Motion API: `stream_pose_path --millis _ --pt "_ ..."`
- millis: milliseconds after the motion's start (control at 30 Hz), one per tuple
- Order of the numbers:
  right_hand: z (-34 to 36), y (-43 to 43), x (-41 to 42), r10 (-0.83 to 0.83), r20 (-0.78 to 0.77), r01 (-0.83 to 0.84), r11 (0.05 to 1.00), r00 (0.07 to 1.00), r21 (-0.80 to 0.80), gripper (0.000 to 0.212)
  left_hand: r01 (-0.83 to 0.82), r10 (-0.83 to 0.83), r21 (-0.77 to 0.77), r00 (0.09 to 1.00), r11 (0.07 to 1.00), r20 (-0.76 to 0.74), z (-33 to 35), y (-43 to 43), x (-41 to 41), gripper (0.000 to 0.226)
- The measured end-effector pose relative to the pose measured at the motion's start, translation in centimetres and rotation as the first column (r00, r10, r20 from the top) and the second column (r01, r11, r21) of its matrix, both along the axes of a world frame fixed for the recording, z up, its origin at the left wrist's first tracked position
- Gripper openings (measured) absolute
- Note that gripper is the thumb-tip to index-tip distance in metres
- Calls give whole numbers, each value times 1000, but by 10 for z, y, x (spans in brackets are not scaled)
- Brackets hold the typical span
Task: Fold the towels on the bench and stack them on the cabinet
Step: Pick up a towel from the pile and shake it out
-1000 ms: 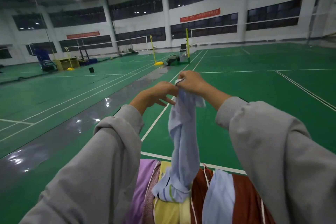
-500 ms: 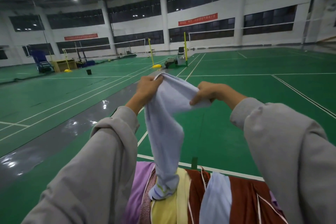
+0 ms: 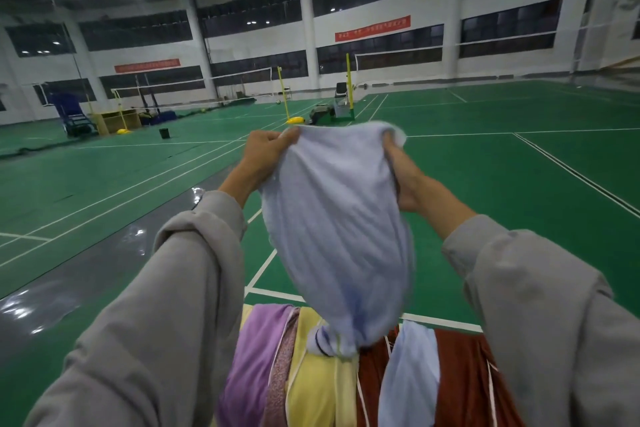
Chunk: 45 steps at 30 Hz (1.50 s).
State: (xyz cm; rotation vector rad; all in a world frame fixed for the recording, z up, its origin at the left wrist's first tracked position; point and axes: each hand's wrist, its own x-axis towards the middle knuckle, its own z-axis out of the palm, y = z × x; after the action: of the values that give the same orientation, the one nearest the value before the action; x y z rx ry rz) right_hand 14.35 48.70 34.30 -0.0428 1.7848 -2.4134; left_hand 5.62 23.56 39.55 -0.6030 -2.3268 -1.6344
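A pale blue towel (image 3: 339, 236) hangs in front of me, spread between both hands at its top edge. My left hand (image 3: 265, 156) pinches the top left corner. My right hand (image 3: 405, 180) grips the top right edge, partly hidden behind the cloth. The towel narrows downward and its bunched lower end touches a pile of towels below: purple (image 3: 256, 357), yellow (image 3: 315, 388), dark red (image 3: 464, 381) and another light blue one (image 3: 408, 378). The bench under the pile is hidden, and no cabinet is in view.
Beyond my arms lies a green sports court floor (image 3: 485, 184) with white lines and a grey wet strip (image 3: 86, 274) at the left. Yellow net posts (image 3: 349, 87), a black bin (image 3: 165, 133) and a wooden box (image 3: 117, 120) stand far off.
My hands have moved apart along the towel's top edge, so the bunched cloth is now spread wide. The towel has been raised a little, its lower end still on the pile.
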Motion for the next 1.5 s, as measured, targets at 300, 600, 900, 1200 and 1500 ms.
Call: stream_pose_path --millis 300,600,900,1200,1500 --pt "-15 -10 15 155 -86 -135 970 984 205 38 76 -198 365 930 928 310 -48 14 12 68" --pt "-29 -15 12 178 52 -181 982 983 56 81 191 -463 446 603 874 649 -200 36 63 19" --pt "-46 3 7 88 151 -113 979 985 166 86 227 -358 291 749 929 557 -116 48 53 19" --pt "-20 11 0 -148 89 115 947 985 301 62 351 -602 489 443 799 664 -122 49 47 43" --pt "-12 30 9 -219 -6 218 971 976 -98 43 486 -295 18 499 874 815 -94 51 44 61"
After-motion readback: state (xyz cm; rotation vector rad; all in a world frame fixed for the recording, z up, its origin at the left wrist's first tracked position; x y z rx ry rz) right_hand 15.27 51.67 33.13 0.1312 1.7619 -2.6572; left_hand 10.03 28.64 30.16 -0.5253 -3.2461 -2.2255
